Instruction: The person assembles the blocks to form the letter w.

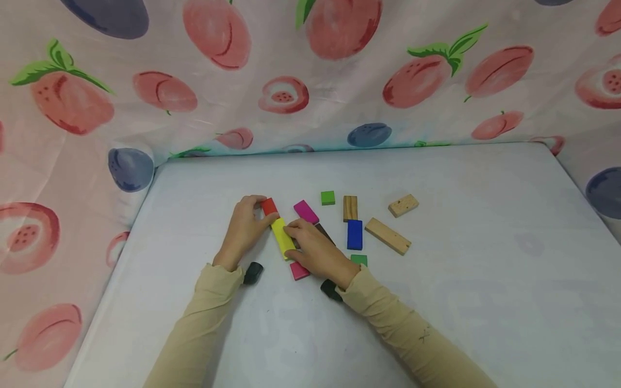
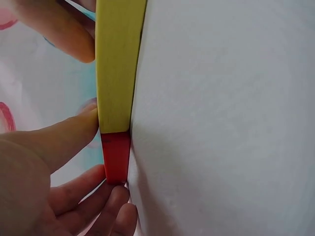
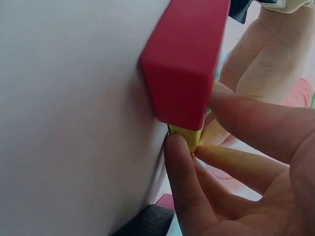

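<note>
The white table (image 1: 485, 323) is backed by a fruit-patterned cloth (image 1: 335, 118). On its left part, two bare hands are brought together over one row of blocks. The yellow block (image 1: 282, 238) is pinched by the right hand (image 1: 320, 250), with its fingers laid along the right side and its thumb set at the near end. The far end of the yellow block is met by the red block (image 1: 269, 207), which is gripped by the narrowly parted fingers and thumb of the left hand (image 1: 244, 229), the thumb placed by the joint. A long wooden block (image 1: 388, 236) and a blue block (image 1: 354, 235) are seen to the right; a small green block (image 1: 328, 198) is seen farther back.
</note>
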Tool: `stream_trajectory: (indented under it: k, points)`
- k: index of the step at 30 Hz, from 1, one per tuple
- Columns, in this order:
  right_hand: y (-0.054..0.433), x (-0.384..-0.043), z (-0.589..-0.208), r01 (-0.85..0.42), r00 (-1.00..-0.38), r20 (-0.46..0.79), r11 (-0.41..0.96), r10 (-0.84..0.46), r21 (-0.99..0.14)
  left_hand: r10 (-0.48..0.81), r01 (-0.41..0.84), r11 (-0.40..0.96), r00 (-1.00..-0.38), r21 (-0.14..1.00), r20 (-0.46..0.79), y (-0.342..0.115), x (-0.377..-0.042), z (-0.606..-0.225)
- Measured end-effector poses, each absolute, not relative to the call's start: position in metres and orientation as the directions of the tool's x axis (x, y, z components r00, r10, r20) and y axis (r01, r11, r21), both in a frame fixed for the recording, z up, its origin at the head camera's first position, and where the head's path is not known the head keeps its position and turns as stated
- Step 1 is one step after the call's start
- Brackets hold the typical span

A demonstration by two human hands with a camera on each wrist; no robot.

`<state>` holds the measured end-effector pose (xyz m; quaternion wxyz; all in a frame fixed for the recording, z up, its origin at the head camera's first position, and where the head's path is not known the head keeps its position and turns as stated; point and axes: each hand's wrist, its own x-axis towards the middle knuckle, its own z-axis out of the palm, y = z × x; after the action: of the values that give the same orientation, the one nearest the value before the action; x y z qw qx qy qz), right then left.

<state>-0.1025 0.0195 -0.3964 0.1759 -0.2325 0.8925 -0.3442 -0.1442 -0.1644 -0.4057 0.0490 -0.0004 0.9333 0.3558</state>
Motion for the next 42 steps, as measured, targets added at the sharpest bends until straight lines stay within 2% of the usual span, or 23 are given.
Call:
stream_trajectory:
  k: [42]
  points:
    - [0.0143,-0.1015,-0.3965,-0.264,-0.845,-0.159,0.657,-0.510,-0.706,0.027,-0.046,0.740,-0.995,0.671,-0.098,-0.1652,-0.1441,-0.4087]
